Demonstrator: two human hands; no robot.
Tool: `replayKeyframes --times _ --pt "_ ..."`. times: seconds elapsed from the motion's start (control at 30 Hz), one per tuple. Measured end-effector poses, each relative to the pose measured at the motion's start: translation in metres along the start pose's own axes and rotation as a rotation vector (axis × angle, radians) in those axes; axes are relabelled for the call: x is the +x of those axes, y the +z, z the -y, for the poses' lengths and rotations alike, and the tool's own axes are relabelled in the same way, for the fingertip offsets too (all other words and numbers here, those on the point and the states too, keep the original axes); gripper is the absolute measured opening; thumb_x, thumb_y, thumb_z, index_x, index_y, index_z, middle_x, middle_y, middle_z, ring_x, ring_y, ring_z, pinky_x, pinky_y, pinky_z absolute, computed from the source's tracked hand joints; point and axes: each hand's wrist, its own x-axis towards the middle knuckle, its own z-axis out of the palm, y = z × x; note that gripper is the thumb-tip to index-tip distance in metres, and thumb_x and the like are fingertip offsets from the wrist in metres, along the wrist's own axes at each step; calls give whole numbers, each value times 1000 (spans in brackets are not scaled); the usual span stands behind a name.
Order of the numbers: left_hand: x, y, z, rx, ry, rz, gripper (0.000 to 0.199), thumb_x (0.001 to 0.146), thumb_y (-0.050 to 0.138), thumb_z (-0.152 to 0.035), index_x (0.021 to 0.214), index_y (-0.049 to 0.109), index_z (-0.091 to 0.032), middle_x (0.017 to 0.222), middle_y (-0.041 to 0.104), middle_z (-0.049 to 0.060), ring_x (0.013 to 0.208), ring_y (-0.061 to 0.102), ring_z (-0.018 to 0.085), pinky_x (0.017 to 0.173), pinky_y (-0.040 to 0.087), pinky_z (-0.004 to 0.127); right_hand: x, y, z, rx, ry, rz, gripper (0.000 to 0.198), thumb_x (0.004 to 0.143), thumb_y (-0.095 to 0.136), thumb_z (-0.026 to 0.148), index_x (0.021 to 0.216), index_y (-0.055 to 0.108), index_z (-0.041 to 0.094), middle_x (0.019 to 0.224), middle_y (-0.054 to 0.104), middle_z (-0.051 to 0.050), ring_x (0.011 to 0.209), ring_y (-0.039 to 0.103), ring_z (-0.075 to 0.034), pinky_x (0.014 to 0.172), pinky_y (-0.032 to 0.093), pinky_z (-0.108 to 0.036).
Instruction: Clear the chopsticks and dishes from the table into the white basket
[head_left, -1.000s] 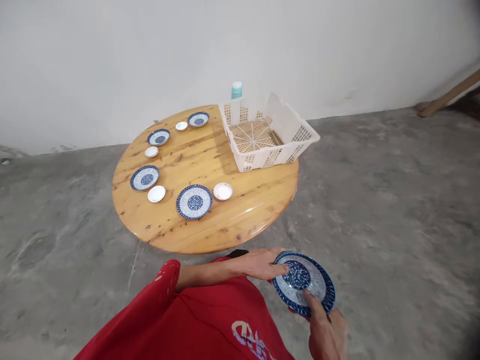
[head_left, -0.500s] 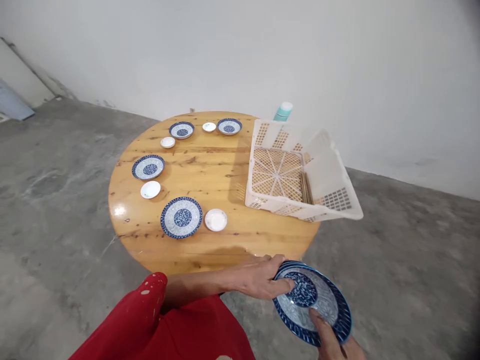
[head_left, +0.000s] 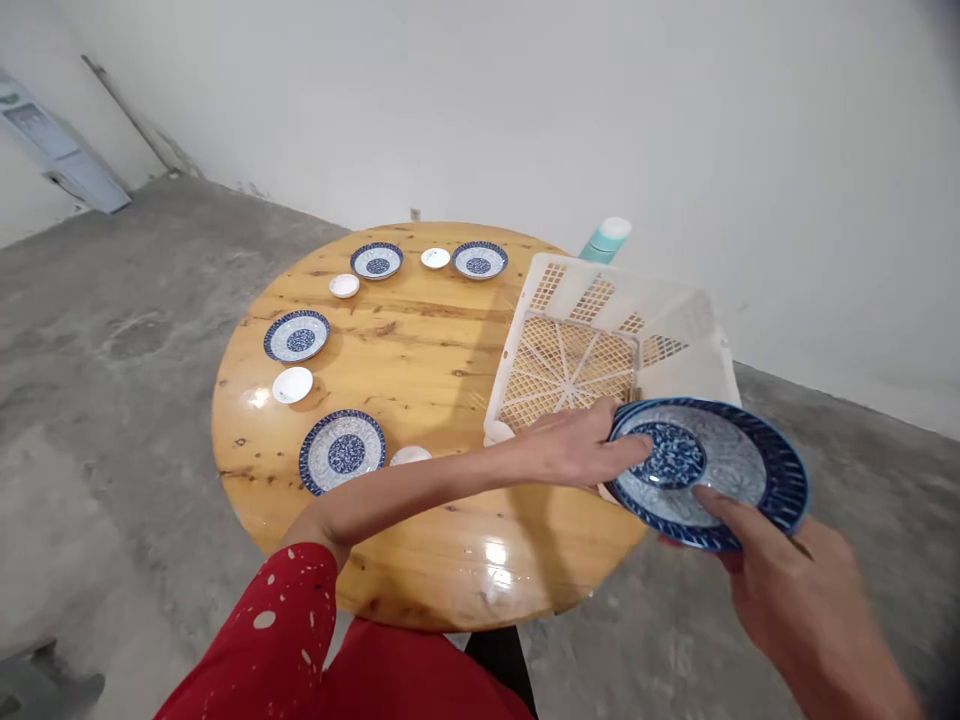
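Observation:
A small stack of blue-and-white plates (head_left: pixel 739 465) is held up in front of the white plastic basket (head_left: pixel 501 395), at the table's right side. My left hand (head_left: pixel 581 445) grips the stack's left rim, its thumb on the top plate's patterned centre. On the near right rim my right hand (head_left: pixel 784 560) is closed, thumb on top and fingers underneath. How many plates are stacked is hidden. Beneath my left forearm, a small white bowl (head_left: pixel 410 455) is partly covered, beside a blue-rimmed plate (head_left: pixel 343 452) on the table.
Around the round wooden table (head_left: pixel 420 345) lie more blue-rimmed plates (head_left: pixel 297 336) and small white bowls (head_left: pixel 292 384). Chopsticks show partly in the basket behind the plates. A teal container (head_left: pixel 606 240) stands behind the basket. A pale wall (head_left: pixel 480 110) rises beyond the table.
Both hands have lifted the plate stack up and to the right, from below the table's near edge to in front of the basket. My left forearm now crosses the table. The view has shifted slightly.

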Motion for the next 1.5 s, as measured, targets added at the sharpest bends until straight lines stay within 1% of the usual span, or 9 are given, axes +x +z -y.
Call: replayKeyframes --times 0.1,0.2,0.3,0.4,0.57,0.77,1.07,1.27,1.5 --pt "40 -8 3 -65 -60 -52 50 98 42 -56 130 52 -19 92 72 8 89 71 26 89 56 43 49 5 19 192 27 76 14 76 70 30 85 65 22 90 72 -8 83 71 -26 59 61 -31" --pt "84 -13 12 -162 -109 -91 44 96 45 -51 122 59 -18 94 73 9 81 70 23 80 59 37 98 13 36 227 121 194 9 75 68 17 84 66 18 81 72 -8 69 70 -23 52 59 -28" --pt "129 -18 20 -261 -167 -102 37 96 45 -40 112 65 -14 94 73 11 75 69 21 68 60 33 145 20 48 212 257 285 6 82 63 9 80 66 14 73 71 -11 58 68 -21 48 57 -26" --pt "171 -22 29 -344 -269 -155 35 95 45 -34 112 66 -11 90 72 12 70 67 20 62 58 30 193 29 52 192 302 339 10 87 61 7 80 65 11 70 71 -13 56 68 -20 48 57 -25" --pt "232 -31 54 -426 -407 -291 41 95 48 -34 125 64 -13 91 74 11 66 66 19 62 58 31 269 52 50 156 327 436 11 89 60 7 83 66 14 69 71 -10 54 68 -20 46 55 -23" --pt "283 -47 86 -468 -550 -401 45 97 46 -35 132 62 -12 89 75 11 69 69 20 63 57 30 336 89 46 143 345 514 7 92 58 8 96 65 9 67 70 -10 49 65 -18 44 54 -22" --pt "329 -61 130 -499 -635 -469 49 94 55 -37 136 59 -11 100 77 13 79 72 21 69 58 28 388 126 31 140 377 578 13 98 54 11 104 65 5 62 68 -8 49 64 -16 46 57 -22" --pt "341 -62 149 -512 -609 -506 53 94 53 -35 143 53 -17 109 75 13 77 71 21 71 60 32 398 137 26 136 387 557 12 98 54 10 104 64 5 67 71 -9 50 66 -17 43 56 -23" --pt "344 -58 157 -493 -584 -541 51 94 50 -40 139 57 -17 110 75 13 80 71 22 69 59 31 398 140 24 162 382 513 8 95 59 9 101 65 8 68 70 -9 53 68 -18 46 57 -22"
